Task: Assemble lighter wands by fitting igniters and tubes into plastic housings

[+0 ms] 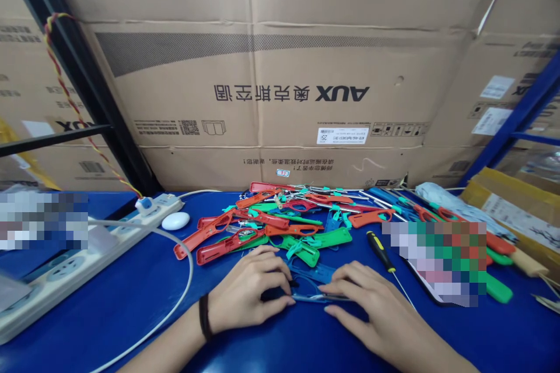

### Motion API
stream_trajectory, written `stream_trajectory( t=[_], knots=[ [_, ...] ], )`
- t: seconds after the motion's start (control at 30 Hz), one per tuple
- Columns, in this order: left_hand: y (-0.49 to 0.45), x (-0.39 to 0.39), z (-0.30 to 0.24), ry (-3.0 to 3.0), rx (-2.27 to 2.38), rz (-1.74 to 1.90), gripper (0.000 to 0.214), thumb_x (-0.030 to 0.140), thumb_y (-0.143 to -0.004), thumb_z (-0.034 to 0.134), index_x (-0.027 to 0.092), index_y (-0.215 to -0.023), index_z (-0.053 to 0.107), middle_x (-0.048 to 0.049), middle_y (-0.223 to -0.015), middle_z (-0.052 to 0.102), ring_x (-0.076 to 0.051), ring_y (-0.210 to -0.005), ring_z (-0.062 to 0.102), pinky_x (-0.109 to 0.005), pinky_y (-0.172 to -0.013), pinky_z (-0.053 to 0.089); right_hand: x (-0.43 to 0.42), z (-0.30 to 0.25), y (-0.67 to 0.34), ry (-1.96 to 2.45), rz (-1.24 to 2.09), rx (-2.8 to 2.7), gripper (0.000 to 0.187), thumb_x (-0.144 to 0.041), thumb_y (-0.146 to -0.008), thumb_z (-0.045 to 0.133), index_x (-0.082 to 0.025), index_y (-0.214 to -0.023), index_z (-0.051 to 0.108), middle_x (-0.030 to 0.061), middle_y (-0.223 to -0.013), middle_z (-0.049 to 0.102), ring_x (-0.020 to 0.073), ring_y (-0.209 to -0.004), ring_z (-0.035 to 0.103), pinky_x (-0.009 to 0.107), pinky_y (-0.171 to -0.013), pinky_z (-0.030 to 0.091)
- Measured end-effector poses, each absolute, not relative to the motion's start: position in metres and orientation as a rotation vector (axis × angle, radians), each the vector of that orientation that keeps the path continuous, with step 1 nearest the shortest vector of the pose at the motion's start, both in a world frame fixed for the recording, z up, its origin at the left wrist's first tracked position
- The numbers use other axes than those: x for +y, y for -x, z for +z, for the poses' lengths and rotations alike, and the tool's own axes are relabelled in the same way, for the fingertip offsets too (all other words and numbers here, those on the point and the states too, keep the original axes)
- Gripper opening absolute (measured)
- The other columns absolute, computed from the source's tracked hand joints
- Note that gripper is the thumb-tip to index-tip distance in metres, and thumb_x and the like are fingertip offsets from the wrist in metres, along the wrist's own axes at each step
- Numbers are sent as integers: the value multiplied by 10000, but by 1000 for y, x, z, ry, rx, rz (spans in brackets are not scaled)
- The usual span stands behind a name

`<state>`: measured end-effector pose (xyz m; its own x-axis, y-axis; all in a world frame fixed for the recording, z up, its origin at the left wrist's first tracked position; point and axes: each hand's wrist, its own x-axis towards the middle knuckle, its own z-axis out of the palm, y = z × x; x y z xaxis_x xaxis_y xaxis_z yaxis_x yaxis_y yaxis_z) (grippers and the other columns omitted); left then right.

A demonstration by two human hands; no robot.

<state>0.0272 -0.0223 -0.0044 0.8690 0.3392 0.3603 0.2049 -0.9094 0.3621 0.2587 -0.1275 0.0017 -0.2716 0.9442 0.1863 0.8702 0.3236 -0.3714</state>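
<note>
From where I stand, both hands are working low over the blue desk (245, 349), close together and palms down. The left hand (251, 288), with a dark band (204, 316) round its wrist, pinches the near left end of a blue plastic piece (312, 297), thumb and fingertips drawn in tight. The right hand (374, 297) has a narrow grip at the other end, where a slim silvery part (339, 297) shows between thumb and forefinger. The blue piece lies between the two sets of fingertips, just above or on the desk; I can't tell which.

Just beyond the hands spreads a loose heap: a red casing (231, 246) past the left fingers, a green casing (332, 238) ahead of the right ones, more reds, oranges and blues tangled with thin metal rods farther off. A black and yellow screwdriver (381, 252) lies beyond the right hand, its shaft pointing back towards that forearm. Farther right is a flat object (431, 284) with its face blurred out. Well left of the left hand sits a power strip (131, 235), a white cable (190, 271) curving in between. A cardboard wall (284, 163) stands behind the heap.
</note>
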Motion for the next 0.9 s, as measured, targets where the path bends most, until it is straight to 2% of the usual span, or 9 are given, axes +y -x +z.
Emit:
stream_trajectory(
  t=[0.17,0.3,0.47,0.53,0.6,0.73,0.9],
  knots=[
    [-28,-23,-4,-2700,410,625,65,235,-864,587,199,-837,635,-4,-844,678,-144,-805,630,-364,-1004,367,-106,10,-230,1513,382,-2220,148,-305,-793,702,-253,-919,646,-15,-921,647,179,-909,602,321,-850,450],
    [-28,-23,-5,-2693,438,616,66,213,-866,567,194,-838,623,2,-813,666,-134,-767,626,-364,-1013,357,-88,10,-222,1432,462,-2255,57,-223,-794,696,-217,-804,640,-25,-829,657,143,-818,604,235,-726,444],
    [-27,-20,-5,-2660,454,653,59,221,-846,586,185,-828,630,-8,-799,652,-145,-762,606,-367,-975,379,-80,3,-225,1402,603,-2234,19,-204,-802,670,-217,-797,657,-30,-777,645,118,-744,594,201,-666,432],
    [-26,-18,-4,-2619,503,699,110,234,-875,557,185,-836,647,-32,-858,652,-160,-819,593,-346,-918,414,-80,-1,-227,1407,654,-2205,17,-224,-794,676,-217,-797,661,-22,-774,637,120,-738,593,200,-662,433],
    [-25,-16,-2,-2595,590,728,174,246,-919,508,200,-906,676,-57,-1004,644,-183,-929,572,-334,-890,428,-80,-5,-228,1398,695,-2186,34,-219,-787,684,-223,-813,664,-21,-795,637,119,-752,593,196,-682,435],
    [-25,-12,-3,-2663,687,634,264,270,-954,470,295,-1165,627,-37,-1279,546,-222,-1128,493,-389,-980,385,-81,-5,-227,1354,701,-2155,46,-189,-806,657,-226,-833,662,-23,-810,639,115,-773,584,188,-715,431],
    [-28,-12,-9,-2754,664,487,335,307,-959,461,315,-1286,531,-24,-1342,510,-237,-1190,442,-444,-1043,327,-83,-5,-227,1358,679,-2130,63,-168,-802,641,-219,-825,671,-20,-763,627,114,-709,569,196,-676,431]
  ],
)
